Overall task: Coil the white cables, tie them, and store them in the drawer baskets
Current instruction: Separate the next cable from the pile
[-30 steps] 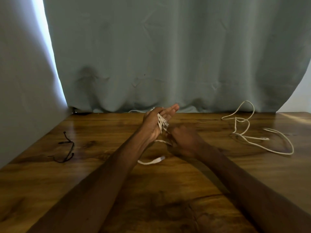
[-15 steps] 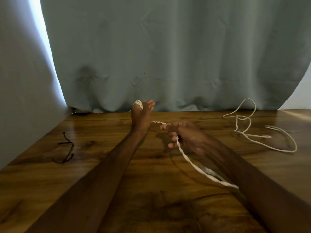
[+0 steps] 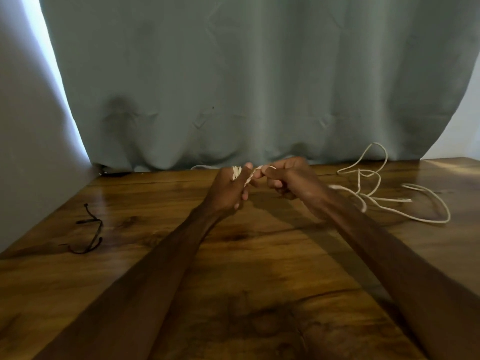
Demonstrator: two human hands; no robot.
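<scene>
Two bare forearms reach in from the lower edge over the glossy dark brown wooden table (image 3: 259, 294), and their elbows are cut off by the frame. They meet towards the far side of the tabletop, where both hands are raised just above the wood.

The left hand (image 3: 228, 188) has its fingers curled, with several turns of the thin white cable (image 3: 248, 178) wound round them; only a few pale wraps show near the knuckles. How many turns there are cannot be made out. The right hand (image 3: 291, 180) pinches the same cable between thumb and forefinger right beside the left fingertips, with a short twisted length between the two hands. The cable's free tail trails off past the right wrist as a motion-blurred streak, and its end cannot be read.

On the left of the table lies a thin black cord (image 3: 99, 231), bent into a loose hook. On the right, well apart from the hands, a second loose white cable (image 3: 394, 199) sprawls in open loops, one loop rising against the backdrop.

Behind the table hangs a creased grey-green fabric curtain (image 3: 259, 87), whose hem hides the table's back edge.
</scene>
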